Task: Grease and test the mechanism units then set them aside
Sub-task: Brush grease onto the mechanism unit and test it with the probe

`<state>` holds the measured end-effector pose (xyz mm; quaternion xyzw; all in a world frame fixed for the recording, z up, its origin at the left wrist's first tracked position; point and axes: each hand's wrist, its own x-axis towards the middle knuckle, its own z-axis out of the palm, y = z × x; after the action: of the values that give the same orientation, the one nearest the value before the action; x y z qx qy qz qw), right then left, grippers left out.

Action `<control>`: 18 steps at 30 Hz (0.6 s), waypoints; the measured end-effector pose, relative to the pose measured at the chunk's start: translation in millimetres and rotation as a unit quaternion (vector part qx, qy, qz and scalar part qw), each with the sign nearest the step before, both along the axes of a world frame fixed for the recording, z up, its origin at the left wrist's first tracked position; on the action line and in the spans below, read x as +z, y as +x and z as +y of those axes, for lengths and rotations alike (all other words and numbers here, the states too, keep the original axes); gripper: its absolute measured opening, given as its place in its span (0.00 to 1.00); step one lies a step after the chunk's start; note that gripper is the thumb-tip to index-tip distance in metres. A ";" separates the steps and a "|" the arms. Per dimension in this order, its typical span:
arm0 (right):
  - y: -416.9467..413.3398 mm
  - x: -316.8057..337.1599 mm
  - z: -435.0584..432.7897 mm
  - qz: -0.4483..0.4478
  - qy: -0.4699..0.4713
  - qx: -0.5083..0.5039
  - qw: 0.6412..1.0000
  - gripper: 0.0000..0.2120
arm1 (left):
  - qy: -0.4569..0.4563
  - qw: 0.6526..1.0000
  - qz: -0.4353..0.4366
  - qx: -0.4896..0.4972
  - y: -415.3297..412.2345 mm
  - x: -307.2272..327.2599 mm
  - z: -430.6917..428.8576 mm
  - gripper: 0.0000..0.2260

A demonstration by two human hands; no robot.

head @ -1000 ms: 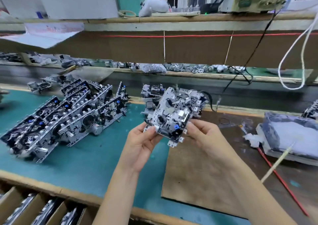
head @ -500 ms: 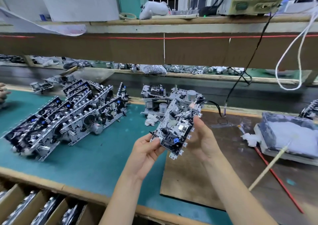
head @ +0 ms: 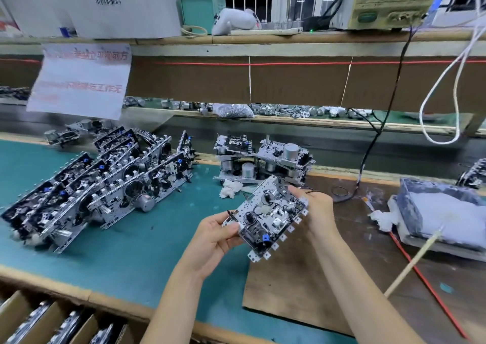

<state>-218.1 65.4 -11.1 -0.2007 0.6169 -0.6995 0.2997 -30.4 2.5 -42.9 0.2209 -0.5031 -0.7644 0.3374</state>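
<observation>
I hold one metal mechanism unit (head: 268, 217) in the air above the bench, tilted, its face with black reels and a small blue part towards me. My left hand (head: 218, 234) pinches its lower left edge with thumb and fingers. My right hand (head: 317, 209) grips its right and far edge, fingers curled over the top. A leaning row of similar units (head: 105, 191) stands on the green mat (head: 136, 241) to the left. Two or three more units (head: 263, 162) lie stacked behind the held one.
A grey grease tray (head: 444, 217) with a wooden stick (head: 410, 262) lies at the right on a brown board (head: 294, 291). A crumpled white wipe (head: 230, 189) sits behind my hands. Cardboard compartments (head: 52, 322) with units line the front edge. Cables (head: 378, 122) hang from the shelf.
The held unit has come down and turned flatter, away from the stacked units behind. My right hand shifted to its far right edge; my left hand keeps its hold.
</observation>
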 end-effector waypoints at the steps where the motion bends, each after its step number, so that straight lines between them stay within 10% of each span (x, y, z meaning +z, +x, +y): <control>1: 1.2 -0.6 -2.1 -0.008 -0.004 -0.015 1.000 0.26 | -0.004 1.000 -0.003 0.000 -0.6 2.2 -1.3 0.09; 14: -29.9 -11.5 -18.3 -0.130 -0.020 -0.077 0.988 0.12 | 0.003 0.998 -0.064 -0.007 -20.8 41.5 -33.1 0.09; 18: -41.0 -10.3 -11.6 -0.071 0.151 0.095 0.981 0.11 | 0.024 0.998 -0.016 0.057 -26.3 53.9 -46.9 0.09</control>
<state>-259.1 53.8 -21.4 -0.1604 0.6711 -0.5790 0.4344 -56.7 -44.3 11.0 0.2695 -0.4761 -0.7523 0.3671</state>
